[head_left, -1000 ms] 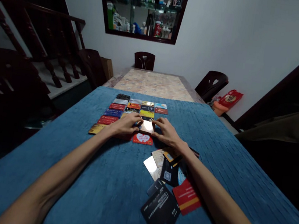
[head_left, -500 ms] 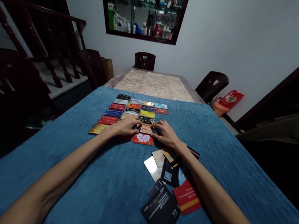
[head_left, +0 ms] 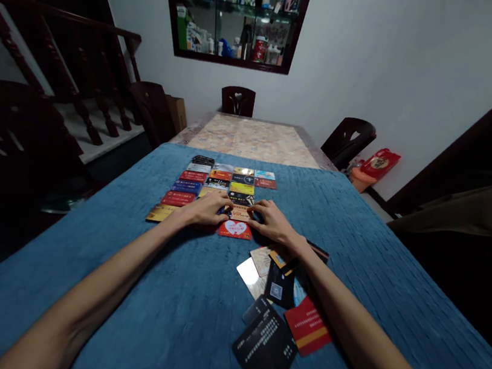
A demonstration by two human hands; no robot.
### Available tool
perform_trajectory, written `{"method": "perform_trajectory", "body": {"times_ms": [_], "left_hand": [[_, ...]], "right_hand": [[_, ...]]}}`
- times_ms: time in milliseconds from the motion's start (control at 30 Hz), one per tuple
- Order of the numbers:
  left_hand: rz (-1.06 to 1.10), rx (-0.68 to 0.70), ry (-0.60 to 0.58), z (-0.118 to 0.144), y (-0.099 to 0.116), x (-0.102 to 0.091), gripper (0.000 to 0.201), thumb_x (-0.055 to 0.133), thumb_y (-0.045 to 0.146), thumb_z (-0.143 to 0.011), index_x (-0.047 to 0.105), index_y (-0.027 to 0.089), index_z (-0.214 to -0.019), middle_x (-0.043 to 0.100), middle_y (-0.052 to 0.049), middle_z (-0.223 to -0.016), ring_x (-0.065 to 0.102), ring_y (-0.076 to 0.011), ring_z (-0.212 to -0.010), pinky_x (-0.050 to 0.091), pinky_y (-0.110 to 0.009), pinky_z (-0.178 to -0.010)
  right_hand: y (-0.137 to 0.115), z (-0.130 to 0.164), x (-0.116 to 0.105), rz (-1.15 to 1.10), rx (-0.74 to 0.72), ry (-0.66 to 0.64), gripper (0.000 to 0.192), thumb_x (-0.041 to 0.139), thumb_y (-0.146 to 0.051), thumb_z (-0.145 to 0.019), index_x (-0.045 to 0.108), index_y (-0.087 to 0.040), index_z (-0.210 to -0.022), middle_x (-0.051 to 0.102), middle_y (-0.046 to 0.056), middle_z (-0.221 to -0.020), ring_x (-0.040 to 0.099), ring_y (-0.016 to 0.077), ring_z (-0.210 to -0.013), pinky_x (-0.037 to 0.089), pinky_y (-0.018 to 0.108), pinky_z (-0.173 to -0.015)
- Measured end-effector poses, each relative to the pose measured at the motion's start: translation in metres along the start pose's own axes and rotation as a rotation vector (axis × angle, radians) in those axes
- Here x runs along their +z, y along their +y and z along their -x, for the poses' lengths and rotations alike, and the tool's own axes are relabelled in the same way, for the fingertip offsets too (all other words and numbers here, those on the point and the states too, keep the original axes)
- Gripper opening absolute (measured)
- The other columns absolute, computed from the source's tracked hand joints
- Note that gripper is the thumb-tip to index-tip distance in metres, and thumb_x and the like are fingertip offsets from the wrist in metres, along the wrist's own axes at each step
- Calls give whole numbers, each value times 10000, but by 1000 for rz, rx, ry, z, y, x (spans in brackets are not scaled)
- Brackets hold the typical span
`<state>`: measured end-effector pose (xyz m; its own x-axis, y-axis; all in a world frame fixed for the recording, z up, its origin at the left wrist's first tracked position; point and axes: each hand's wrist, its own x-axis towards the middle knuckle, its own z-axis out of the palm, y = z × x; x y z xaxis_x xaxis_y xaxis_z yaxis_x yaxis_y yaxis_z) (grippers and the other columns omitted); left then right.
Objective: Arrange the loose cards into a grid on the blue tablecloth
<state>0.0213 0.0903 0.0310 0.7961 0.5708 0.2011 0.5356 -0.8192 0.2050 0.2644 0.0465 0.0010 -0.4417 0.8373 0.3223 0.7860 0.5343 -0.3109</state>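
An orange-beige VIP card [head_left: 241, 213] lies in the third column of cards, with fingers at both of its short edges. My left hand [head_left: 210, 207] is curled, its thumb and fingertips at the card's left edge, covering part of the second column. From the other side my right hand [head_left: 272, 220] bends its fingers onto the right edge. Just below the VIP card is a red card with a white heart [head_left: 235, 229]. Directly above it sits a black card [head_left: 241, 199], with a yellow card [head_left: 242, 188] further up.
Cards form columns on the blue cloth [head_left: 142, 304], including a gold card [head_left: 160, 213] at lower left. Under and beside my right forearm lies a loose pile with a black card [head_left: 257, 345] and a red card [head_left: 309, 328]. Chairs [head_left: 238, 101] stand around the table.
Almost nothing differs. Both hands stay at the VIP card's edges, and the view has shifted very slightly.
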Motion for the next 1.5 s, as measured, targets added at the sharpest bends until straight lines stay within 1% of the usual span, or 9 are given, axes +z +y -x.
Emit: {"method": "perform_trajectory", "body": {"times_ms": [167, 433, 567, 833, 1200, 1367, 1500], "left_hand": [[33, 7, 14, 1, 0, 0, 242, 613, 219, -827, 697, 176, -1050, 614, -90, -1075, 588, -235, -1049, 468, -361, -966], [14, 7, 1, 1, 1, -1, 216, 598, 200, -829, 702, 173, -1016, 616, -89, -1047, 593, -234, -1017, 482, -360, -937], [7, 12, 4, 0, 0, 0, 221, 594, 177, -828, 695, 165, -1024, 614, -91, -1047, 590, -226, -1008, 483, -352, -929], [-11, 26, 13, -1, -2, 3, 207, 583, 182, -839, 687, 175, -1018, 623, -93, -1074, 583, -238, -1055, 469, -376, -979], [-18, 17, 5, -1, -2, 5, 208, 572, 181, -851, 669, 175, -1035, 620, -89, -1078, 577, -230, -1034, 471, -370, -942], [-37, 12, -5, -1, -3, 5, 209, 574, 178, -850, 665, 175, -1038, 598, -93, -1081, 561, -240, -1048, 467, -394, -952], [-23, 19, 7, 0, -3, 5, 208, 578, 190, -854, 666, 182, -1043, 596, -88, -1077, 556, -238, -1052, 464, -400, -963]], "right_hand": [[-1, 0, 0, -16, 15, 1, 168, 659, -293, -861, 708, -196, -990, 626, 107, -1094, 548, 251, -995, 451, 386, -873], [-1, 0, 0, -35, 8, 0, 166, 647, -275, -875, 713, -191, -1002, 631, 113, -1104, 566, 251, -1014, 465, 409, -898], [0, 0, 1, -41, 14, 7, 169, 653, -270, -872, 715, -179, -1000, 633, 118, -1107, 571, 251, -1020, 463, 402, -908], [3, -1, 3, -50, 19, 4, 187, 645, -272, -875, 713, -175, -1020, 628, 121, -1109, 566, 253, -1030, 451, 392, -924], [4, -1, 4, -39, 30, -1, 195, 634, -263, -878, 708, -189, -1043, 627, 105, -1082, 571, 241, -1012, 449, 373, -914], [3, -1, 4, -37, 42, -9, 210, 628, -265, -877, 702, -170, -1048, 617, 116, -1081, 569, 241, -1010, 443, 366, -914], [4, -1, 4, -40, 38, -9, 200, 628, -276, -879, 702, -182, -1039, 613, 110, -1071, 574, 239, -1005, 446, 367, -912]]}}
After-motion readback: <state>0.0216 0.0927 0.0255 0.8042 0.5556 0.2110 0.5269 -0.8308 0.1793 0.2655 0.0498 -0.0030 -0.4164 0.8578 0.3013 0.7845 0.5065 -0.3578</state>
